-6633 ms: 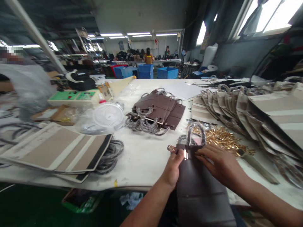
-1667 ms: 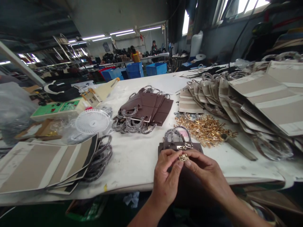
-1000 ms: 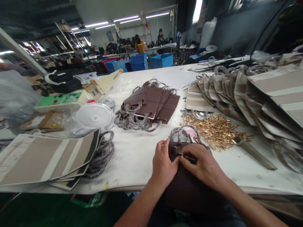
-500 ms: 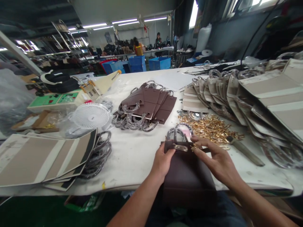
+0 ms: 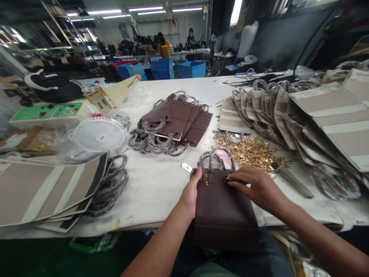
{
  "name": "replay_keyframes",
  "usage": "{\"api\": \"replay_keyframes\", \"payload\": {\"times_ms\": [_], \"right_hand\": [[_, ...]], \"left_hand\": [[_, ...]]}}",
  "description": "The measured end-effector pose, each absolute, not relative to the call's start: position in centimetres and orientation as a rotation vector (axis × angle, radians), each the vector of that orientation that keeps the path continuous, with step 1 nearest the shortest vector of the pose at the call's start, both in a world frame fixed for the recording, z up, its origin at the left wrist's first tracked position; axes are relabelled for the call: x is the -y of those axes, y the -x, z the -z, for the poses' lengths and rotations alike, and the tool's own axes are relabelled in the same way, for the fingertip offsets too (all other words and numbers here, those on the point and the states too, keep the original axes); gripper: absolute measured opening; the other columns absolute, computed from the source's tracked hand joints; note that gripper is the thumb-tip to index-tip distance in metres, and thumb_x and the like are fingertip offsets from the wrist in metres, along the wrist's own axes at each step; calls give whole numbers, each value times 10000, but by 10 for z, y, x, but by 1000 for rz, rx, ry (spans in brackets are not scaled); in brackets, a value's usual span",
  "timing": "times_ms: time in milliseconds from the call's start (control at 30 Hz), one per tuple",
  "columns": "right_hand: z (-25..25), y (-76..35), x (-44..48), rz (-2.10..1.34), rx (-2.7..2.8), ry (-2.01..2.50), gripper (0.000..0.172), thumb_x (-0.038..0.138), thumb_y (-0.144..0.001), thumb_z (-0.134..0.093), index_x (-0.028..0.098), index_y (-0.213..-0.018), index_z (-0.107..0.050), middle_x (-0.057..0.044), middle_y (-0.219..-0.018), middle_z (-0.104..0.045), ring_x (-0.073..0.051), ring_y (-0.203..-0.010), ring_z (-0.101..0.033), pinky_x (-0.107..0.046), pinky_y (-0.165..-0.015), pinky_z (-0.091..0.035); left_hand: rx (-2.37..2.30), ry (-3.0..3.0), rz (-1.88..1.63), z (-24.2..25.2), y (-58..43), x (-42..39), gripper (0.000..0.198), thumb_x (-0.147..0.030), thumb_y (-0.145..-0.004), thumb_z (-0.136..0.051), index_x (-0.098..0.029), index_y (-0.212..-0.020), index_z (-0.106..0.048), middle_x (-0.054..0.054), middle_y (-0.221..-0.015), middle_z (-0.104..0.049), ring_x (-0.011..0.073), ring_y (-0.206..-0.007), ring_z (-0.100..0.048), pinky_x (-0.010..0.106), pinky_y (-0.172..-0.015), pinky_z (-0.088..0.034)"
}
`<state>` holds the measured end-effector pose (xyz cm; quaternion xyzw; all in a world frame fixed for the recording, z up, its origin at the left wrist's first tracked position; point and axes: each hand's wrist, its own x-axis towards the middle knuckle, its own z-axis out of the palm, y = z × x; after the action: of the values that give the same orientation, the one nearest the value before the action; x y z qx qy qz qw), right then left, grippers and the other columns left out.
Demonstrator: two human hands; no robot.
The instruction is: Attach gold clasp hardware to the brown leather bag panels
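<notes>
A dark brown handbag panel (image 5: 226,209) leans from my lap against the table edge. Its looped handles (image 5: 227,154), wrapped in clear plastic, stand up at the top. My left hand (image 5: 189,198) grips the panel's upper left edge, thumb on the front. Beside that thumb, a strap end with a pale metal plate (image 5: 186,167) sticks out to the left. A gold fitting (image 5: 206,179) sits on the panel's upper left. At the upper right, my right hand (image 5: 256,184) pinches a small metal fitting (image 5: 227,179) against the panel, partly hidden by the fingers.
Loose gold fittings (image 5: 250,152) lie in a heap beyond my right hand, next to a dark-handled tool (image 5: 294,181). Brown panels (image 5: 184,119) are piled mid-table. Beige-lined panels (image 5: 334,104) stack at right, others (image 5: 43,192) at left. A white fan (image 5: 99,134) stands left.
The strap with the metal plate has swung from across the panel's front out to the left, uncovering the gold fitting. My right fingers have closed in on the upper right fitting. The view has shifted slightly.
</notes>
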<state>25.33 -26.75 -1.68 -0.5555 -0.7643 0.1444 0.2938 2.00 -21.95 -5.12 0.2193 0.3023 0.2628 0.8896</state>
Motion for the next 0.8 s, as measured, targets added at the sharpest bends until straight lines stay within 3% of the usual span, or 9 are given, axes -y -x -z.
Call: {"api": "replay_keyframes", "payload": {"times_ms": [467,800], "right_hand": [[23,-255,255,-443,2106,1435,194,356,-987,-656,309,-1071,-824,-58,-983,-796,-257,-906,-727,-398,-810,-579],[25,-254,241,-276,2379,1455,215,350,-1005,-615,291,-1065,-813,-82,-971,-795,-256,-889,-703,-385,-818,-524]], "left_hand": [[-697,-466,-662,57,-22,215,709,-670,-910,-621,-192,-1433,-602,135,-1166,-780,388,-1140,-720,569,-1051,-528],[-619,-372,-584,61,-21,215,724,-690,-912,-598,-186,-1431,-605,130,-1184,-775,385,-1149,-715,552,-1062,-522]]}}
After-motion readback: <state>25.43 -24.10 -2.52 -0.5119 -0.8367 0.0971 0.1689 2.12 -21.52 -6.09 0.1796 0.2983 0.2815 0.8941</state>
